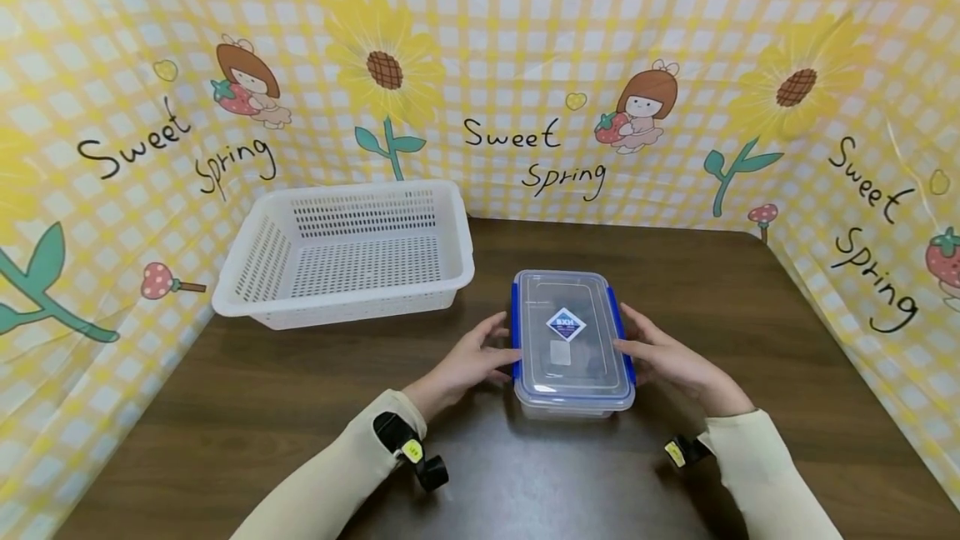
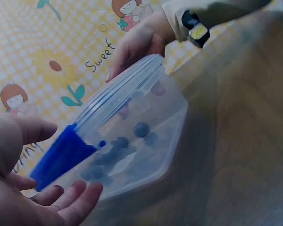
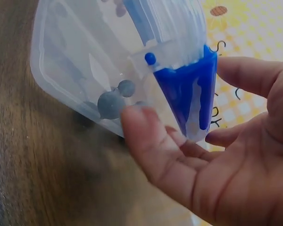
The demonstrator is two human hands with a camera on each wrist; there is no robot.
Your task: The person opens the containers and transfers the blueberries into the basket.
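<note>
A clear plastic food storage box [image 1: 592, 357] with its lid on sits on the table, a blue-and-white diamond label [image 1: 566, 324] on top. Blue latches run along both long sides. Several dark round pieces [image 3: 111, 104] show through its wall in the wrist views. My left hand [image 1: 468, 357] is at the left latch [image 2: 63, 153], thumb and fingers spread around it. On the opposite side, my right hand [image 1: 675, 361] has its thumb by the right latch [image 3: 191, 89] and fingers loosely bent near the wall. Whether the latches are fastened is unclear.
A white perforated basket [image 1: 345, 307] stands at the back left of the dark wooden table [image 1: 712, 273]. Behind and on both sides hangs a yellow checked cloth [image 1: 487, 48] with printed flowers and figures. Each wrist carries a small black camera [image 1: 431, 473].
</note>
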